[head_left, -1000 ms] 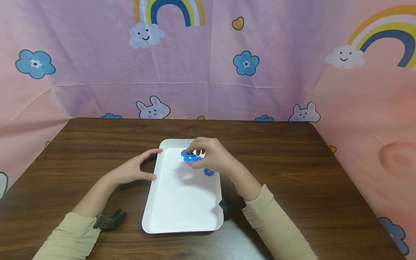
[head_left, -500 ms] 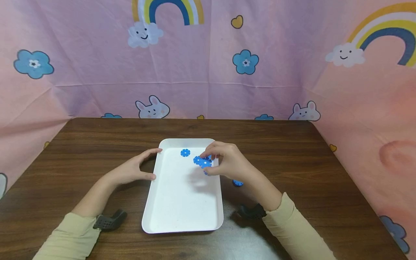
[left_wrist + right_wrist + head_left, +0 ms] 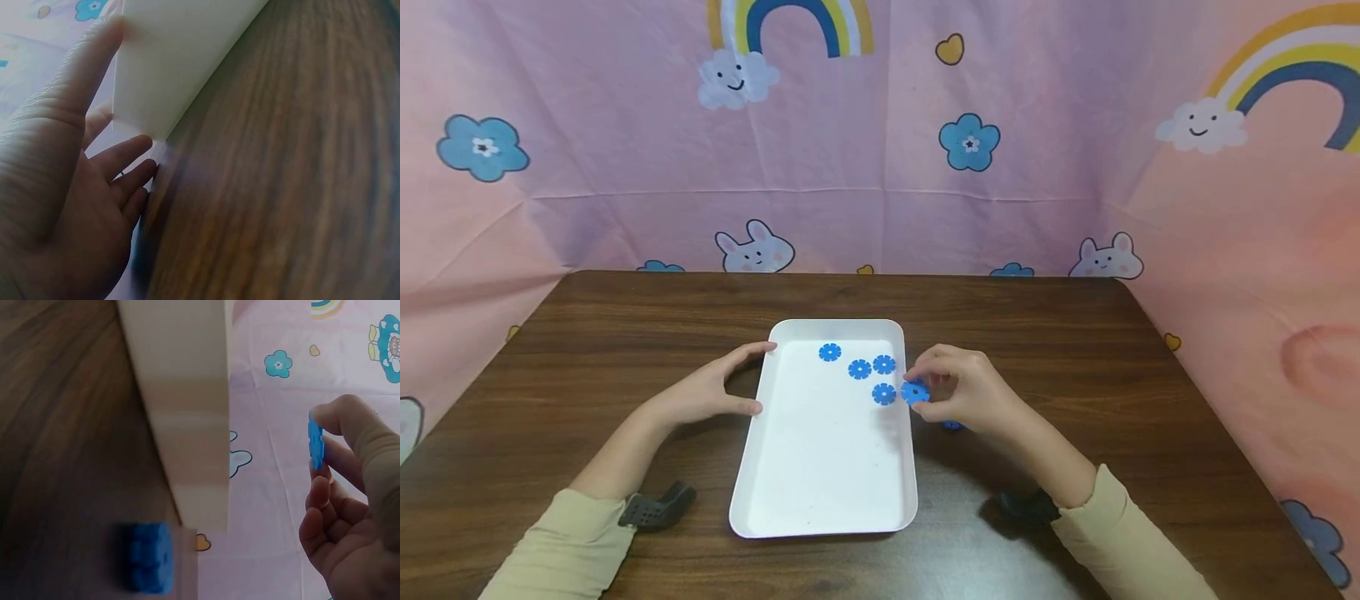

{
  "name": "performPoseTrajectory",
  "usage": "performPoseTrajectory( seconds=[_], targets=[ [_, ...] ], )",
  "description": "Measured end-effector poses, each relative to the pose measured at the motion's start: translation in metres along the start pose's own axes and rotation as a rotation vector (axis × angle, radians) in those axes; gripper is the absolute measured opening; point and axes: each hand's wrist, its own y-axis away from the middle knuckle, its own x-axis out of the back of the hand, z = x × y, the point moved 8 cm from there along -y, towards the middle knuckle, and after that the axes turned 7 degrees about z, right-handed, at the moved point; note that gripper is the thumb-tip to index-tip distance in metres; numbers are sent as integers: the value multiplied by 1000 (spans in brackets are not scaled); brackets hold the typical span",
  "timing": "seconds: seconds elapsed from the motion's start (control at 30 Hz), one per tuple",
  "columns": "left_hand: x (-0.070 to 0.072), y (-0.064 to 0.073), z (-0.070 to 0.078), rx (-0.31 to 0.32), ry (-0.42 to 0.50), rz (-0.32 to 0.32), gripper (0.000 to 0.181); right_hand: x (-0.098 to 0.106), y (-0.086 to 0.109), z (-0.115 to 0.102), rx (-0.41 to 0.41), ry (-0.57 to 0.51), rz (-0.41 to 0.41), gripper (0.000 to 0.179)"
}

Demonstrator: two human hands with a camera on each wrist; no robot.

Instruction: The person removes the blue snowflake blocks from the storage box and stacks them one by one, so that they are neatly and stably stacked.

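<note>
My right hand (image 3: 972, 387) pinches a blue notched disc (image 3: 915, 392) between thumb and fingertips, just over the right rim of the white tray (image 3: 820, 467). In the right wrist view the disc (image 3: 316, 442) is held edge-on, above the level of the tray's wall. Several more such discs (image 3: 860, 369) lie flat in the tray's far part. Against the tray's left side rests my left hand (image 3: 703, 392), thumb and forefinger spread apart and touching it. The left wrist view shows the thumb and fingers fairly straight along the outer wall (image 3: 169, 69).
On the table right of the tray sits a small stack of blue discs (image 3: 150, 558), mostly hidden behind my right hand in the head view. The brown wooden table (image 3: 1060, 350) ends at a patterned pink cloth (image 3: 865, 225) behind and at the sides.
My right hand has moved right and toward me, carrying the disc from over the tray's far part to its right rim. The left hand and the tray stay put.
</note>
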Motion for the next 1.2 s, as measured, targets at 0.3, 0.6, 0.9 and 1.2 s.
performPoseTrajectory(
  seconds=[0.3, 0.6, 0.9, 1.2],
  targets=[
    [1, 0, -1, 9, 2, -7, 85, 6, 15, 16, -28, -14, -10, 25],
    [0, -1, -2, 5, -7, -4, 85, 11, 29, 37, -81, 73, -43, 28],
    [0, 2, -2, 10, 0, -7, 85, 15, 38, 52, -111, 85, -70, 27],
    [0, 1, -2, 9, -4, -5, 85, 14, 48, 67, -112, 70, -99, 25]
  ],
)
